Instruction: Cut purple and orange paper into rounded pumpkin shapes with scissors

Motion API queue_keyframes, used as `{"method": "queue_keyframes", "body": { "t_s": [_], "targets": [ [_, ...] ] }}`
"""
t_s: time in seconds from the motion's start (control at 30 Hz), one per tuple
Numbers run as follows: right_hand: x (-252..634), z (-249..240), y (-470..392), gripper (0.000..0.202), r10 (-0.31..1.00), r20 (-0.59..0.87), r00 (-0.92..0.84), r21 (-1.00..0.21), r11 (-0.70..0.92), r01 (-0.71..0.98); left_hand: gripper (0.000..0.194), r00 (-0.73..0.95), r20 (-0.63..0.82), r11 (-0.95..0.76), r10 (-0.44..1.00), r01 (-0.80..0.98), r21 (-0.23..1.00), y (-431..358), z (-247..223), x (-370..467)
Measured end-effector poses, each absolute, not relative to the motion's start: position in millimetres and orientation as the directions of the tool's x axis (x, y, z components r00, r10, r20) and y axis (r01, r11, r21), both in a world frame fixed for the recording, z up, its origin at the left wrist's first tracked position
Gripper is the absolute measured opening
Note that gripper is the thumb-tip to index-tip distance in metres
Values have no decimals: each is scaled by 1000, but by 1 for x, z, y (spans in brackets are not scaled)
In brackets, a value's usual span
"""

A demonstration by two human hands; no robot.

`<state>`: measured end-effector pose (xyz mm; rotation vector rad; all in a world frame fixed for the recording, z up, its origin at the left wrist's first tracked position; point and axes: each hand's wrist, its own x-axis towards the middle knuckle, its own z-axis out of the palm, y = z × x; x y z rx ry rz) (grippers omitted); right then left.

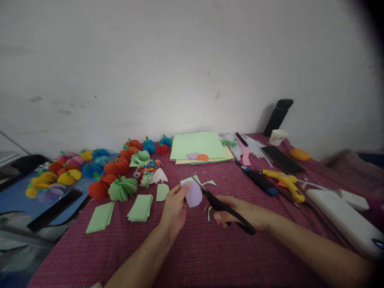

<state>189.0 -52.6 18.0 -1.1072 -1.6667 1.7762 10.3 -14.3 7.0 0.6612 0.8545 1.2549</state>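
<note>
My left hand pinches a rounded lilac paper piece with light green paper behind it. Black scissors are held in my right hand, their blades apart at the upper right edge of the papers. Thin green scraps lie beneath and beside the scissors. Left of my left hand rests a green piece with a rounded side, near a stack of green rectangles.
Several colourful paper pumpkins cover the left side. Coloured sheets lie at the back. On the right are a cutter, a yellow glue gun, a phone, a paper cup and a white power strip.
</note>
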Motion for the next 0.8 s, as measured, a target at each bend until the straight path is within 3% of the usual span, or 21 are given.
{"method": "queue_keyframes", "body": {
  "t_s": [0.8],
  "targets": [
    [185, 9, -52, 34, 829, -220, -514, -974, -155, 167, 16, 98, -216, 234, 972, -537, 810, -15, 7, 12]
  ]
}}
